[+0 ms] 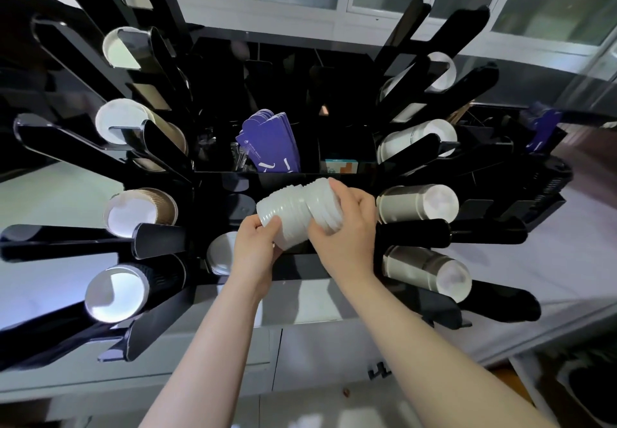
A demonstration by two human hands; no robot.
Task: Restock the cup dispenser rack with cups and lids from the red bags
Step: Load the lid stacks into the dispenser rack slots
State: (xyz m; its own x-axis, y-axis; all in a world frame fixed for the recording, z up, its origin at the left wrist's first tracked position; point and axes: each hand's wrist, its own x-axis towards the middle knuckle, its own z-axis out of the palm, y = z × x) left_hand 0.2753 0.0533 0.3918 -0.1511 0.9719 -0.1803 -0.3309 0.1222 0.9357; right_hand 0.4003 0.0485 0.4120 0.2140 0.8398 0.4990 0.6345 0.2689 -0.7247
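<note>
Lid stack: a nested column of white plastic lids (300,212) is held sideways in mid-air, right in front of the middle of the black dispenser rack (213,190), and it bends at its centre
Left hand: the left hand (255,250) grips the near-left end, thumb over the top rim and fingers curled beneath
Right hand: the right hand (344,227) wraps over the far-right end, fingers (335,190) hooked over the last lids — both hands are holding the stack, neither is free
Handling: thin plastic, so the stack looks light and a little slick; each lid is stiff, but the column is loose and flexes where nothing supports it
Where to hold: the two ends, squeezed gently toward each other, look like the safe hold — a pinch in the middle would likely let the lids fan apart or spill
Rack contents: paper cup stacks (140,210) lie in the left channels and pale cup stacks (417,207) in the right ones, bottoms facing the camera; purple sleeves (270,140) stand in the centre bin
Lid slot: a grey round lid (222,252) shows just left of the left wrist, possibly the slot to be filled, though that is a guess
Hidden: the red bags are not in view; the centre bins are dark and hard to read, the wide lens bends the rack arms, and the forearms cover the rack's lower front edge
</note>
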